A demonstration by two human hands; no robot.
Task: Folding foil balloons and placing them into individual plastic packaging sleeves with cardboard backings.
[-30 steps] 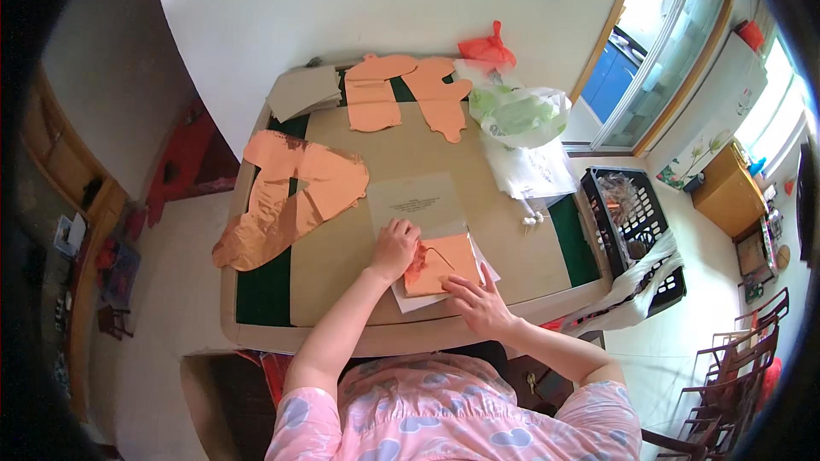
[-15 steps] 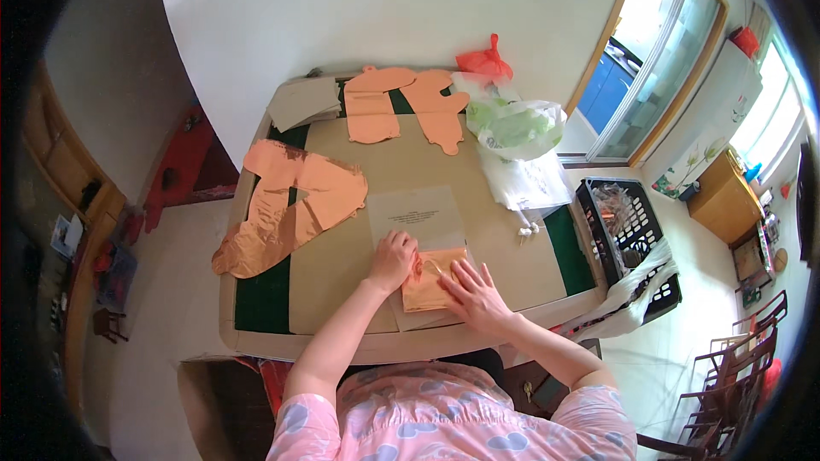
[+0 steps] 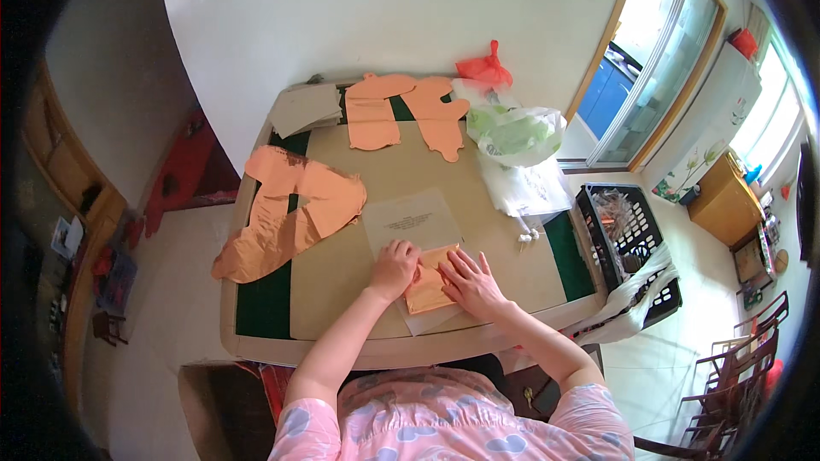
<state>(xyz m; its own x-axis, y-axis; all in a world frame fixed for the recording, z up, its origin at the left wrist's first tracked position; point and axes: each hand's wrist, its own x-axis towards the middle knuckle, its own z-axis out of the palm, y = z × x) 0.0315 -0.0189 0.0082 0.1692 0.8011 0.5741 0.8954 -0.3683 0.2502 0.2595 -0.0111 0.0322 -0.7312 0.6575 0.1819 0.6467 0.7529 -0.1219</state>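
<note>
A folded orange foil balloon (image 3: 427, 292) lies as a flat packet near the front edge of the table, partly on a clear printed plastic bag (image 3: 424, 205). My left hand (image 3: 395, 270) grips the packet's left edge with bent fingers; the fingertips are partly hidden. Across its right side rests my right hand (image 3: 475, 287), flat with the fingers stretched out. An unfolded foil balloon (image 3: 295, 226) with a gap in its middle is spread to the left. Another flat foil balloon (image 3: 373, 119) lies at the back of the table.
Grey cardboard sheets (image 3: 301, 111) are stacked at the back left. A green-and-white plastic bag (image 3: 517, 135), clear bags (image 3: 525, 188) and a knotted red bag (image 3: 485, 70) are at the back right. A black basket (image 3: 628, 243) stands beyond the table's right edge.
The packet and clear bag have turned slightly on the table. My right hand has shifted a little up and left over the packet; my left hand stays at its left edge.
</note>
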